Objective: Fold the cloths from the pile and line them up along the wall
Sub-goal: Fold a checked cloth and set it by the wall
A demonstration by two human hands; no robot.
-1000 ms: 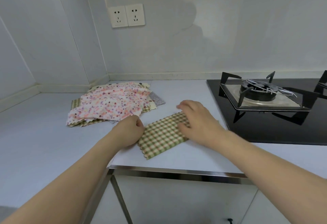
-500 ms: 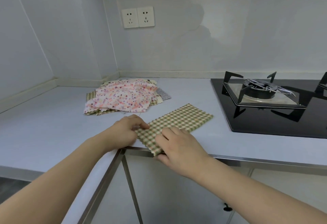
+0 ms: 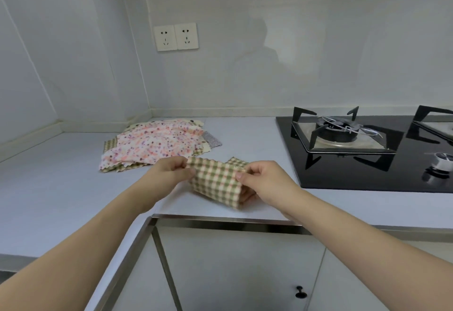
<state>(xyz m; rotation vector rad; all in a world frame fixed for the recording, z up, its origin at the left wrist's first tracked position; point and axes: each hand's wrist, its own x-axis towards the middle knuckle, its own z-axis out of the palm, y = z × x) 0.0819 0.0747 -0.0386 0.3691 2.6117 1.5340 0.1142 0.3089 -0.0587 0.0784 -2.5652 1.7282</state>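
A green-and-cream checked cloth is lifted at its near end and curls over toward the wall, its far end still lying on the grey countertop. My left hand pinches its left corner and my right hand pinches its right corner. Behind and to the left lies the pile of cloths, a pink flowered one on top, close to the corner of the wall.
A black gas hob with metal pan supports fills the counter's right side. Two wall sockets sit above the pile. White cabinet doors with a dark knob are below the counter's steel edge.
Both hands went from pressing the flat checked cloth to gripping its near corners and lifting them up and forward, so the cloth now folds over on itself.
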